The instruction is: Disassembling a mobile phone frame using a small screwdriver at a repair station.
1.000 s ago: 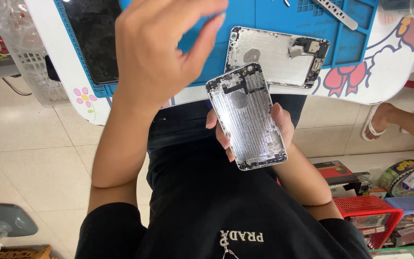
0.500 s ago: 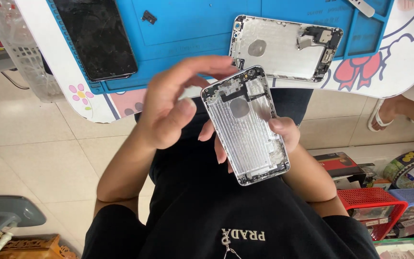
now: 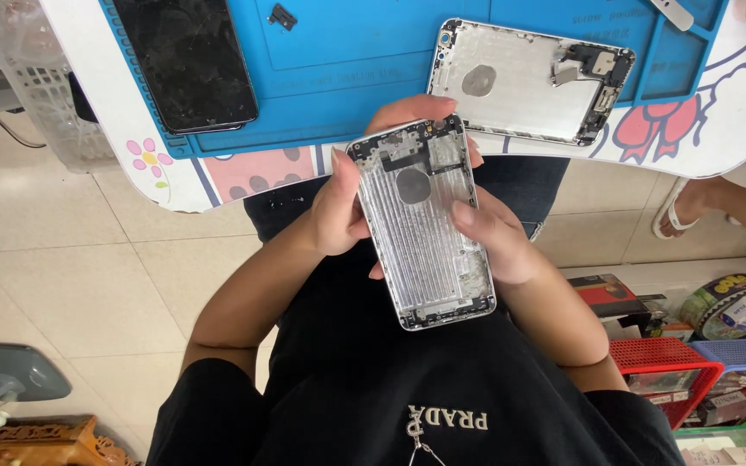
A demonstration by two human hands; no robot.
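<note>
At far left, beyond the table's edge: a white mesh basket [image 3: 23,91] on the tiled floor [image 3: 71,285], and lower down a grey stool seat [image 3: 2,375] above a carved wooden piece [image 3: 41,442].

Table [image 3: 174,185] — white top with cartoon flower and bow prints, carrying a blue work mat [image 3: 347,78] across its middle.

Left end of the mat: a black phone screen panel [image 3: 187,60], face up, glass visibly cracked. Just right of it, near the mat's far edge, a small dark part [image 3: 283,15], lying apart from everything else.

Below the table's near edge, over the lap: left hand [image 3: 338,216], thumb pressed on the left rim of a stripped silver phone housing [image 3: 420,226], fingers curled behind it. Housing is held inside-up and tilted, its camera end toward the table, round cut-out and dark brackets showing near that end.

Right hand [image 3: 489,237] — cradles the housing from beneath, fingertips [image 3: 464,214] lying on its right rim. Both hands grasp the one housing.

Right half of the mat: a second silver phone housing [image 3: 528,82], lying flat, inside-up, small components clustered at its right end. A grey metal tool [image 3: 675,10] sits at the mat's far right corner.

Floor at right: another person's foot in a white sandal [image 3: 692,207], a roll of printed tape [image 3: 731,306], a red basket [image 3: 666,371] and a blue basket [image 3: 744,354] side by side.
</note>
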